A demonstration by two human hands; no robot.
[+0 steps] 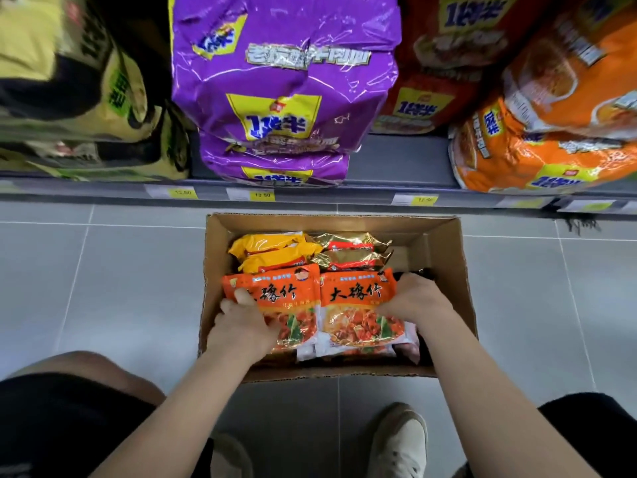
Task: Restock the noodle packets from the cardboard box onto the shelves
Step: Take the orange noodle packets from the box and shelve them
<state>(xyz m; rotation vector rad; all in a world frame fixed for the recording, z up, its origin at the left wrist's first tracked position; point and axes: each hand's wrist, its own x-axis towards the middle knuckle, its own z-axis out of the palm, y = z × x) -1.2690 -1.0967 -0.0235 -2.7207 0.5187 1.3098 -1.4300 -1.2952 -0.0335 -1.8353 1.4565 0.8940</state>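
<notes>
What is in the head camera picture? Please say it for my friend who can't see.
A person's left hand and right hand reach into a cardboard box on the floor, gripping the left orange packet and the right orange packet. Behind them lie yellow packets and gold packets; purple multipacks sit on the shelf above.

- The cardboard box [444, 257] is brown paper board, dull and a bit rough.
- The orange noodle packets [275, 294] are thin plastic, smooth and shiny.
- The yellow packets [269, 246] are shiny plastic with wrinkles.
- The gold packets [348, 250] look like foil, very shiny and crinkly.
- The big purple bags [286, 81] are glossy plastic, full of creases that catch the light.
- The shelf [396, 157] is grey, smooth and dull.
- The floor tiles [103, 270] are grey, smooth and a little shiny.
- The shoe [400, 443] is pale cloth, soft and matt.
</notes>
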